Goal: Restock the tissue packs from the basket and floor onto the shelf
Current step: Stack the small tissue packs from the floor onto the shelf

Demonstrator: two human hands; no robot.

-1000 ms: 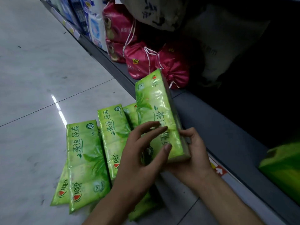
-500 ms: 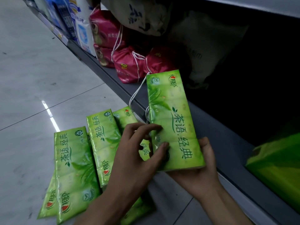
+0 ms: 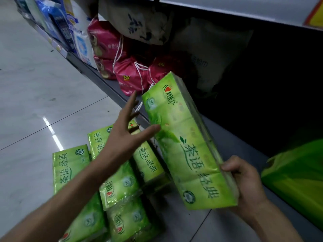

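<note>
Grey tiled floor (image 3: 35,95), dark shelf (image 3: 244,137) alongside

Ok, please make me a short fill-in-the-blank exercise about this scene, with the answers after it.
The right hand grips the lower end of a ____ tissue pack.
The left hand, fingers spread, holds ____.
More tissue packs lie on the tiled ____.
Pink drawstring bags sit on the grey ____.
Answers: green; nothing; floor; shelf.

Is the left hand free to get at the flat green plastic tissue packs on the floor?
Probably yes. The left hand is open with nothing in it, above the flat green plastic tissue packs on the floor, and nothing lies between. The right hand holds the lifted green pack.
</note>
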